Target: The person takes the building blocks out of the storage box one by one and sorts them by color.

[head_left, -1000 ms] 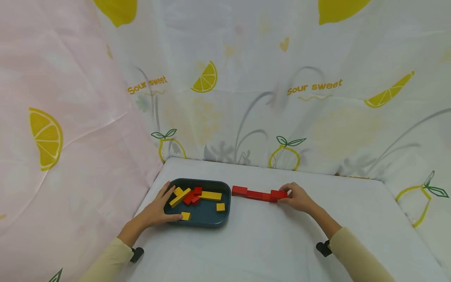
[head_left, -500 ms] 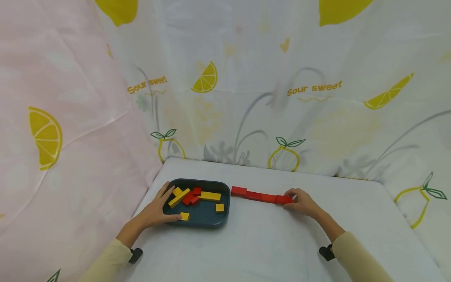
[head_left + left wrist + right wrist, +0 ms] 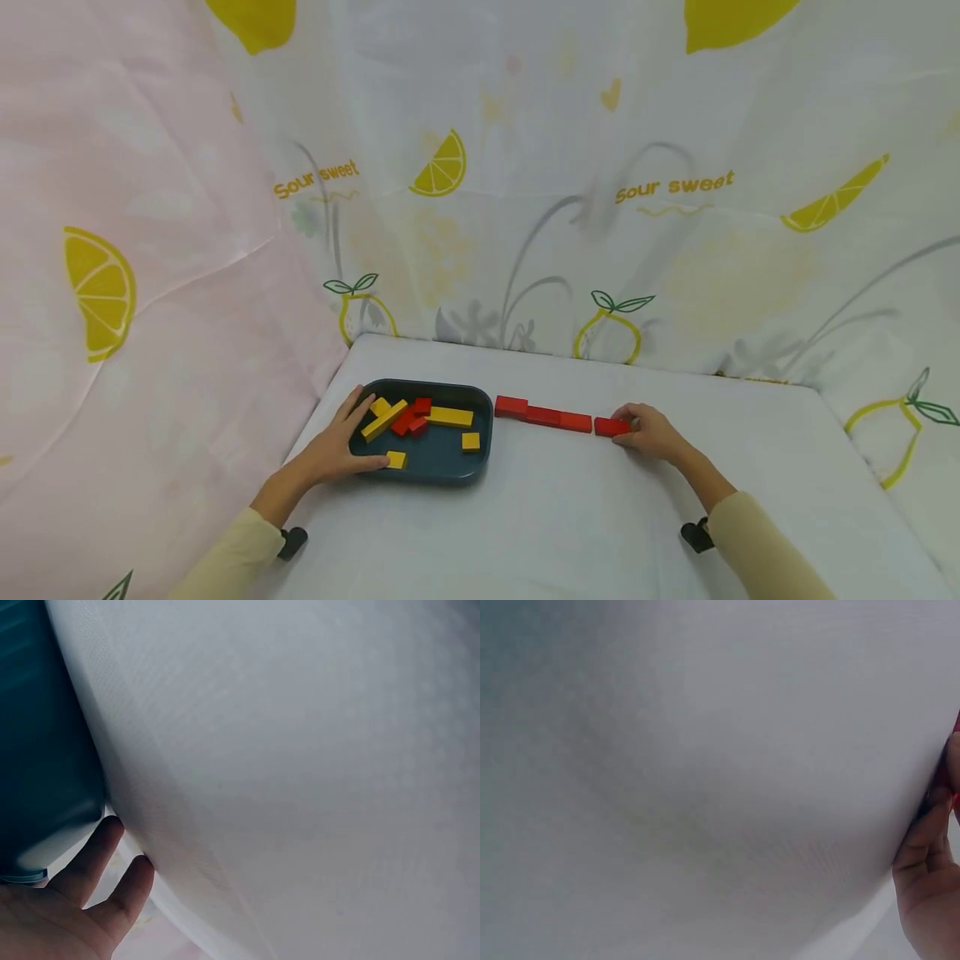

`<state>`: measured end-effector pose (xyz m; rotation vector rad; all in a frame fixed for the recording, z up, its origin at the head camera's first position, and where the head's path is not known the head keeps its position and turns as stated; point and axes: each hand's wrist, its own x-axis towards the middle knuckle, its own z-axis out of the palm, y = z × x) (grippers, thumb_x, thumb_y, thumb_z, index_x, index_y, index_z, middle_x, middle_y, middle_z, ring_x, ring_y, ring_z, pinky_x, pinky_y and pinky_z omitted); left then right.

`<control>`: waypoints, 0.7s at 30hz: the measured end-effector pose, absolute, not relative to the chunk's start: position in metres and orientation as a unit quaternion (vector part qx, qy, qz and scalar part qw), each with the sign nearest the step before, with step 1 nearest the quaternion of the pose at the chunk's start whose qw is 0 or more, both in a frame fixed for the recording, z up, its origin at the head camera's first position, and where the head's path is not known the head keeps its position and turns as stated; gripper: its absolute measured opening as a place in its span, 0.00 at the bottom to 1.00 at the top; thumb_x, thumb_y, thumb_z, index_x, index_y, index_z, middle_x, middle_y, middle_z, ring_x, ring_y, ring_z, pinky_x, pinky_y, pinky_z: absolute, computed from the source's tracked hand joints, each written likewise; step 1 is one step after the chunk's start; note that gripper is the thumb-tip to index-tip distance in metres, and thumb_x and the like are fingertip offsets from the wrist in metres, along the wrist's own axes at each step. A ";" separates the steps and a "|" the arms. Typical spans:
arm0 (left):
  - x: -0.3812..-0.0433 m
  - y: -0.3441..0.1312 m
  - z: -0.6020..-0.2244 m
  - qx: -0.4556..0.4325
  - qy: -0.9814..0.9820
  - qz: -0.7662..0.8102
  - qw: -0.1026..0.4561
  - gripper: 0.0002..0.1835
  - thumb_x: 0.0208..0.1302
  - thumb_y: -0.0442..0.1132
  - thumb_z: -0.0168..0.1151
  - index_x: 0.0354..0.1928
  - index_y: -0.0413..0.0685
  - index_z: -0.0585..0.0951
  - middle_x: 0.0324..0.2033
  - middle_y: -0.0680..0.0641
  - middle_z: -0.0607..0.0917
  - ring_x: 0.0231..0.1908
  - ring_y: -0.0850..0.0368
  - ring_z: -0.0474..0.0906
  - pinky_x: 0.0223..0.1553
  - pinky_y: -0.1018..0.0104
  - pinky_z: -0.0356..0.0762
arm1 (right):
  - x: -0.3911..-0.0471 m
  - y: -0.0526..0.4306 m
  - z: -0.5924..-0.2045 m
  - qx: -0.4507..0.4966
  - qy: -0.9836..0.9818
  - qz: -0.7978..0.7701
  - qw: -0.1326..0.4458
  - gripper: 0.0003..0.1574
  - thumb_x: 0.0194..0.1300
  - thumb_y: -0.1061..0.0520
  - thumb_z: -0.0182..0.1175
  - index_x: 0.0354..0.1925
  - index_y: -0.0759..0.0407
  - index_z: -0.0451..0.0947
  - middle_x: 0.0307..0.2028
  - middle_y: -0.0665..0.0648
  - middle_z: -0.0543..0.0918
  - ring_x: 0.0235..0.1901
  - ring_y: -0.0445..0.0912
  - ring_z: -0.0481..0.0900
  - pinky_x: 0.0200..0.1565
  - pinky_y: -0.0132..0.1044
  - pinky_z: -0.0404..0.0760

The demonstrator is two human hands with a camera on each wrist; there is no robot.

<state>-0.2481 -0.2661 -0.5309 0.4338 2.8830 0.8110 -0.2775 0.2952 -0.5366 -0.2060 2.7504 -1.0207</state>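
At the left end of a dark blue tray (image 3: pixel 442 477), my left hand (image 3: pixel 330 450) holds the rim, its thumb reaching over the near side close to a small yellow block (image 3: pixel 397 460). Seen from the left wrist, some of its fingers (image 3: pixel 97 859) lie against the tray's outer corner. My right hand (image 3: pixel 651 431) pinches a red block (image 3: pixel 611 427) on the table; the right wrist view has only part of that hand at its edge. To the left of this block, with a narrow gap between, several red blocks (image 3: pixel 542 416) form a row reaching to the tray.
Inside the tray lie yellow blocks (image 3: pixel 450 417) and red blocks (image 3: pixel 405 421), loosely heaped toward the left. White cloth covers the table (image 3: pixel 555 517). A lemon-printed curtain (image 3: pixel 525 250) stands behind the table and a pinkish cloth (image 3: pixel 187 333) at its left.
The right hand has moved to the right with its red block, which first overlapped the row's end, then came into line, and now sits slightly apart. The left hand stays on the tray.
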 end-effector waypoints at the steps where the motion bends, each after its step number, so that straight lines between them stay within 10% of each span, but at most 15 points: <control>1: -0.248 -0.266 -0.531 0.143 0.951 0.268 0.060 0.62 0.49 0.71 0.68 0.79 0.53 0.49 0.79 0.42 0.39 0.71 0.31 0.57 0.59 0.28 0.67 | -0.277 0.295 -0.537 -0.067 0.931 -0.343 0.105 0.20 0.58 0.60 0.70 0.49 0.62 0.80 0.44 0.60 0.81 0.41 0.50 0.74 0.41 0.38 0.77; 21: -0.248 -0.265 -0.531 0.144 0.951 0.269 0.054 0.62 0.48 0.71 0.68 0.79 0.54 0.49 0.79 0.42 0.39 0.71 0.31 0.58 0.59 0.27 0.66 | -0.275 0.288 -0.544 -0.064 0.931 -0.350 0.080 0.20 0.59 0.60 0.70 0.50 0.62 0.80 0.42 0.58 0.80 0.40 0.49 0.72 0.39 0.38 0.73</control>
